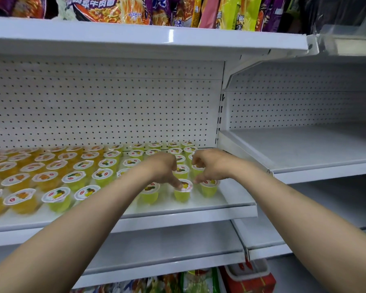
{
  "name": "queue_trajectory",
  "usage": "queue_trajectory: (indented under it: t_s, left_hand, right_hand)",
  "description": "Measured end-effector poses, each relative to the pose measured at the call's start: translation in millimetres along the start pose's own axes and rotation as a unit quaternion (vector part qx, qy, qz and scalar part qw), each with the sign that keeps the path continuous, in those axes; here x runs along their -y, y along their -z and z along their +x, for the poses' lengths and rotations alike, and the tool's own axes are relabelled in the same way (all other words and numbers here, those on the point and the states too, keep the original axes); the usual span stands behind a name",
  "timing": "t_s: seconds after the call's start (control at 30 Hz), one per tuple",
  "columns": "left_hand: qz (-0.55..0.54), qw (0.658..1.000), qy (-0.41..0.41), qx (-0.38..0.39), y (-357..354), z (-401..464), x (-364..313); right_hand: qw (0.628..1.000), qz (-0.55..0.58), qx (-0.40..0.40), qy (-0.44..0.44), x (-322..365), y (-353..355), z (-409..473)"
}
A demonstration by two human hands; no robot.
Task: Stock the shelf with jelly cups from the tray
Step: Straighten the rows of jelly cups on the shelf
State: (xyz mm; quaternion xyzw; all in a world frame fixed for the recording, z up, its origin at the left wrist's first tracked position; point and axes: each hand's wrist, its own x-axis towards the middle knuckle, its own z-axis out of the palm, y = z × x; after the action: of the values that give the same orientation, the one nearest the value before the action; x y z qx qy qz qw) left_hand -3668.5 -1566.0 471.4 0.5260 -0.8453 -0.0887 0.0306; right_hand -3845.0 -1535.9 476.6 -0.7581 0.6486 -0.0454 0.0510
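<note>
White shelf, cups near edge

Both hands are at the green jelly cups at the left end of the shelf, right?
Not quite: the head view shows both hands, left and right, at the green jelly cups at the right end of the shelf, not the left.

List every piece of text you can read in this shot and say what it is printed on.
"牛肉面" in white characters: orange instant noodle packet on the top shelf.
"面": yellow-green noodle packet, same shelf; the rest of its print is too blurred to read.
Purple packets: large characters cut off, unreadable.
Jelly cups on the middle shelf: red oval logo on the lids, too small to read.
Red box at the bottom: print blurred.
</note>
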Motion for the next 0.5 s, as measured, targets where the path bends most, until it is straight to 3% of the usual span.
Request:
queue_trajectory:
  t_s: [0.2, 0.5]
  left_hand:
    - [0.080, 0.995, 0.059, 0.032, -4, -14, 29]
    - [0.070, 0.995, 0.060, 0.044, -6, -19, 36]
  right_hand:
    - [0.998, 0.023, 0.050, 0.041, 29, -17, 9]
    - [0.997, 0.014, 0.061, 0.054, 42, -22, 20]
